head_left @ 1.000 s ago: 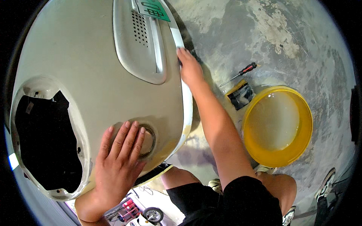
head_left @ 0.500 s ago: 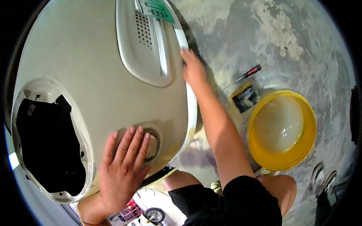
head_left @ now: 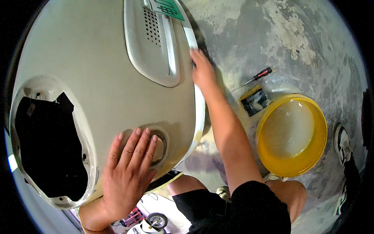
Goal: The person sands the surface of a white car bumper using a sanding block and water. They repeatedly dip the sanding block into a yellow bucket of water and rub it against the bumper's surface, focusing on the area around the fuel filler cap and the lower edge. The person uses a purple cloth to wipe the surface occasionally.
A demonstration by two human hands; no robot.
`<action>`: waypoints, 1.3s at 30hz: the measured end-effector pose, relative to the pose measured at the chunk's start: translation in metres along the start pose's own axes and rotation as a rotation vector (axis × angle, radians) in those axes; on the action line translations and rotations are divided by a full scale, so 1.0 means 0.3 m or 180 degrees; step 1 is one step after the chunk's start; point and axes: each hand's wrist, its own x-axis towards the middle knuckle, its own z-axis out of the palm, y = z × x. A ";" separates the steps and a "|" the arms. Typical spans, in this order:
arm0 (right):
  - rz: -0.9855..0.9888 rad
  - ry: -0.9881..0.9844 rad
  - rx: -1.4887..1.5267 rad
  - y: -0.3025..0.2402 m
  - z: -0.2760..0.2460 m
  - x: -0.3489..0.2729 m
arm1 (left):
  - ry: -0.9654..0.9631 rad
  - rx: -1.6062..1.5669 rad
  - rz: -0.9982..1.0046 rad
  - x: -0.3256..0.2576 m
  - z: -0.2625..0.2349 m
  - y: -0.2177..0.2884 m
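A beige car body panel (head_left: 105, 78) curves across the left half of the view. My left hand (head_left: 130, 167) lies flat on its lower part with fingers stretched, the fingertips beside a round recess (head_left: 159, 148). My right hand (head_left: 203, 70) is at the panel's right side, its fingers curled over the pale lower edge strip (head_left: 199, 113). A small dark patch shows under those fingers, but what it is stays hidden, and the hand is slightly blurred. Above it sits an oval recessed section (head_left: 150, 54) with small holes and a green-and-white plate (head_left: 167, 8).
To the right stands a yellow bucket (head_left: 269, 150) of cloudy liquid. Near it on the concrete floor lie a screwdriver (head_left: 259, 74) and a dark, yellow-edged flat piece (head_left: 254, 100). A large lamp-shaped opening (head_left: 83, 136) is at left. Another person's shoe (head_left: 343, 144) shows at far right.
My right hand has shifted slightly along the edge strip, while my left hand stays flat on the panel. The other person's feet at far right have moved apart.
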 end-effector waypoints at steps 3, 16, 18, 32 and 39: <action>0.0032 -0.0415 -0.0109 -0.112 -0.023 -0.447 | -0.0113 -0.0104 -0.0146 -0.036 0.003 -0.006; -0.0235 -0.0098 -0.0042 0.016 -0.002 0.108 | -0.0117 -0.0047 -0.0019 -0.005 -0.001 0.001; -0.0051 -0.0066 -0.0178 -0.060 -0.005 -0.113 | -0.0067 -0.0050 -0.0074 -0.020 0.011 -0.003; -0.0392 -0.0342 0.0019 0.003 -0.007 -0.101 | -0.0235 -0.0083 -0.0144 -0.022 -0.016 0.008; -0.0153 -0.0489 -0.0051 0.036 -0.013 0.131 | -0.0067 -0.0051 -0.0120 -0.016 -0.006 0.018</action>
